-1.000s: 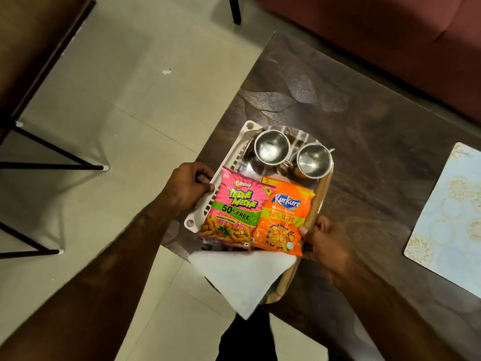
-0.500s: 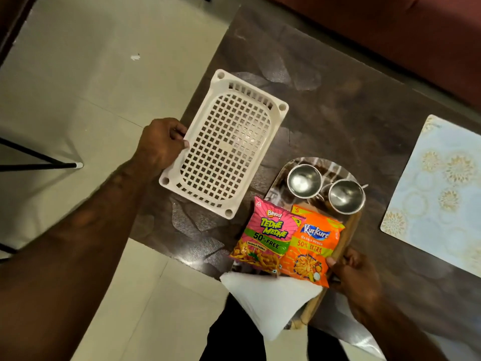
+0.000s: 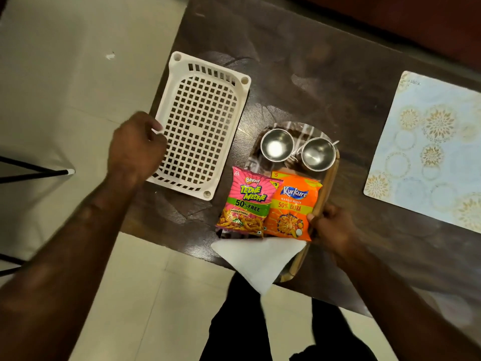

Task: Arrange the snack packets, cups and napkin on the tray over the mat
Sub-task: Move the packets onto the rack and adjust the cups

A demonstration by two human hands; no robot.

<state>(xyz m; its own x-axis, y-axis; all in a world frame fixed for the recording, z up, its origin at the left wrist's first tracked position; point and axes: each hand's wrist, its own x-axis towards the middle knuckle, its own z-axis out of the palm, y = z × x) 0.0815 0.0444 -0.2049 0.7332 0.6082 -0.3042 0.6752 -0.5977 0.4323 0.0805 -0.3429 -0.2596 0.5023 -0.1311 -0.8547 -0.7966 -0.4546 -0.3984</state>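
Note:
A wooden tray [image 3: 329,178] rests on the dark table near its front edge. It carries two steel cups [image 3: 276,148] [image 3: 318,154] at the far end, with a pink snack packet [image 3: 247,201] and an orange snack packet [image 3: 292,207] side by side. A white napkin [image 3: 260,259] hangs over the near end, past the table edge. My right hand [image 3: 330,227] grips the tray's right rim. The pale patterned mat [image 3: 429,152] lies to the right, apart from the tray. My left hand [image 3: 132,149], blurred, curls on the left rim of a white basket [image 3: 200,123].
The white perforated basket lies flat on the table's left end, just left of the tray. A dark red sofa [image 3: 390,16] runs behind the table [image 3: 312,74]. Black metal legs [image 3: 33,173] stand on the tiled floor at the left.
The tray was on the white basket a second ago; now it sits on the table to the basket's right. My left hand has slid down the basket's left rim.

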